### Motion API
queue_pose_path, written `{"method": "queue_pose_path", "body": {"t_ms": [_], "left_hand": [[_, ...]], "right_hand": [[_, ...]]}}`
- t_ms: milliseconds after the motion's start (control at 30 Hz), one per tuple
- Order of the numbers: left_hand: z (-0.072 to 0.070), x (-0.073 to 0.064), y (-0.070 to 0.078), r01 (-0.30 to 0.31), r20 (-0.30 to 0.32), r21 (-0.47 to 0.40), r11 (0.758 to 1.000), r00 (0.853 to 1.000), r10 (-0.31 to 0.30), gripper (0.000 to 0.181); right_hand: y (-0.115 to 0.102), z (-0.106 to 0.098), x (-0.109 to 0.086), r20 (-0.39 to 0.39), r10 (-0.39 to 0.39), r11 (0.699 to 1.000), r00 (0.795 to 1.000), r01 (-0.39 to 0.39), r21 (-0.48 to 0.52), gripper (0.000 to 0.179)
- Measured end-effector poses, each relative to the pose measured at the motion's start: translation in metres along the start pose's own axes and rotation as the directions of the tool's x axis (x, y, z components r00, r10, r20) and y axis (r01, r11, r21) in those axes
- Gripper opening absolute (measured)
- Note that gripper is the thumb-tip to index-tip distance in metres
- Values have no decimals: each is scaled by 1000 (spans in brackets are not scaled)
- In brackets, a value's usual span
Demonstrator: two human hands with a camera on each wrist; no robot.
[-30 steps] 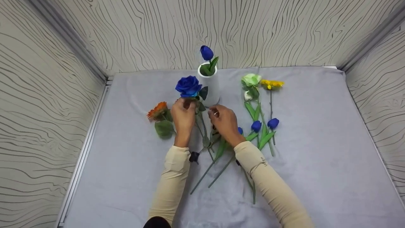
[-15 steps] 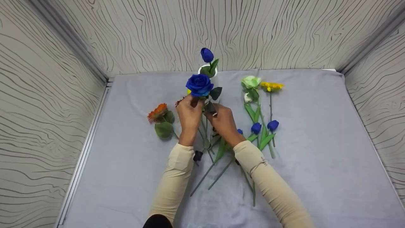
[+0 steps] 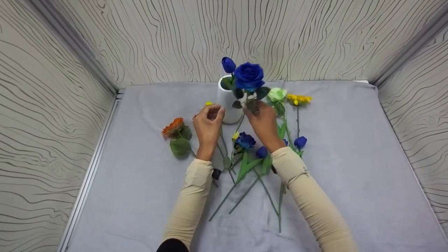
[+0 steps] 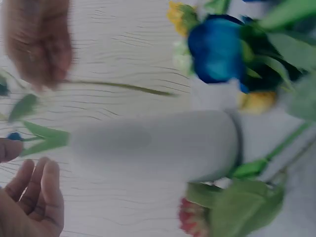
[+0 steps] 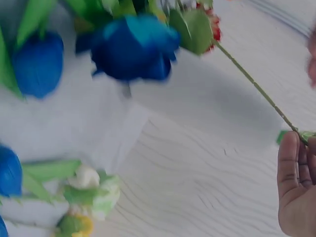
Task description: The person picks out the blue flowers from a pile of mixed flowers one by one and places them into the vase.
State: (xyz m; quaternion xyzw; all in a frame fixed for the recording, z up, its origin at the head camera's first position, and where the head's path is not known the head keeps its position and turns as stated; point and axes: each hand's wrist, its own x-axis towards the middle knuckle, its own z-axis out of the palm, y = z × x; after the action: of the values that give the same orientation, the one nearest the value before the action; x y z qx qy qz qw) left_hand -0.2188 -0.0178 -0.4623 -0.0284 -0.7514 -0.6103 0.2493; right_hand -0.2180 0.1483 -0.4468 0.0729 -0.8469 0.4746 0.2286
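A blue rose (image 3: 249, 75) is raised in my right hand (image 3: 264, 122), which pinches its stem just below the leaves. In the right wrist view, the bare stem (image 5: 254, 86) slants away from the fingers of my right hand (image 5: 298, 182). A white vase (image 3: 229, 99) stands upright left of the rose, with a blue tulip (image 3: 228, 65) in it. My left hand (image 3: 208, 129) is in front of the vase to the left, fingers loosely bent and holding nothing. Its fingers show apart from the vase (image 4: 153, 148) in the left wrist view.
Between my arms lie a second blue rose (image 3: 245, 140) and several blue tulips (image 3: 261, 152) with crossing stems. An orange flower (image 3: 174, 127) lies on the left. To the right are a pale green flower (image 3: 277, 94) and a yellow flower (image 3: 299, 99). A patterned wall (image 3: 168, 42) rises behind.
The blue rose passed from my left hand to my right hand and moved to the right, beside the vase opening. My left hand let go and stayed in front of the vase.
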Motion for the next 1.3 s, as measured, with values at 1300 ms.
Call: {"method": "queue_pose_path", "body": {"t_ms": [1300], "left_hand": [[55,22,-44,160,-39,219,962,987,-155,64]], "right_hand": [[-29,-30,77,-290,-55,983,956,102,150,13]]}}
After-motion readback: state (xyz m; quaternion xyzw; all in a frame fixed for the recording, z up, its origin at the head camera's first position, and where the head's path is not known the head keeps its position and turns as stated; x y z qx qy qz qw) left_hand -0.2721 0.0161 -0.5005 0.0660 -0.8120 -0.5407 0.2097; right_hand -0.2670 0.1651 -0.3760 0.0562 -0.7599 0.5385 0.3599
